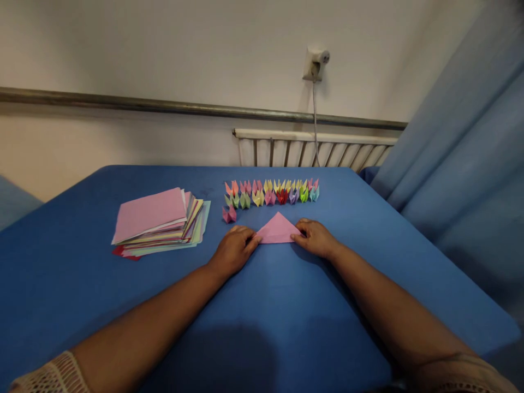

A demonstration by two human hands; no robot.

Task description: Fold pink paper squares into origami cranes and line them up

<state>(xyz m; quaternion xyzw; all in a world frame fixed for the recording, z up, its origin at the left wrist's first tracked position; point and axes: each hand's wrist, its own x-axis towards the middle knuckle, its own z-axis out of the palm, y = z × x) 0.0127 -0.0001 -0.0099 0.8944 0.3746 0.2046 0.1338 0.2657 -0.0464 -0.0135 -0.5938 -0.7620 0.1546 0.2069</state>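
A pink sheet of paper [277,229], folded into a triangle, lies on the blue table with its point facing away from me. My left hand [234,248] pinches its left corner between thumb and fingers. At the opposite corner, my right hand [317,237] grips the paper in the same way. Just beyond the triangle stand several folded paper cranes [282,196] in rows, in red, yellow, green, purple and other colours. One pink crane [229,214] sits apart in front of them, close to my left hand.
A stack of coloured paper sheets [151,215] lies on the left of the blue table [65,273]. Behind the table are a wall rail [164,105], a radiator [303,135] and a socket with a plugged-in cord [315,65]. A blue curtain [462,125] hangs at the right.
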